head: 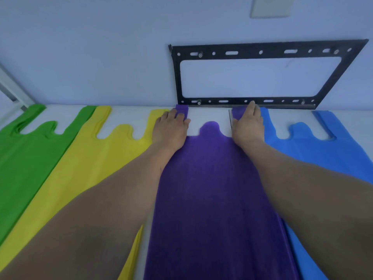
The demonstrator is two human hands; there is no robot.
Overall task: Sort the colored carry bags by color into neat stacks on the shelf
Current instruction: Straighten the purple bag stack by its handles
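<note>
Four flat stacks of carry bags lie side by side on the white shelf (207,115), handles toward the wall: green (26,158), yellow (84,164), purple (214,199) and blue (314,150). My left hand (171,130) lies on the purple stack's left handle, fingers bent over its strap. My right hand (249,126) rests flat on the purple stack's right handle, fingers stretched toward the wall. Both forearms cross the lower frame and hide parts of the yellow and blue stacks.
A black metal mounting bracket (242,52) is screwed to the wall just above the shelf's back edge, behind my right hand. A white frame post (14,87) stands at the far left. A pale plate (270,7) sits high on the wall.
</note>
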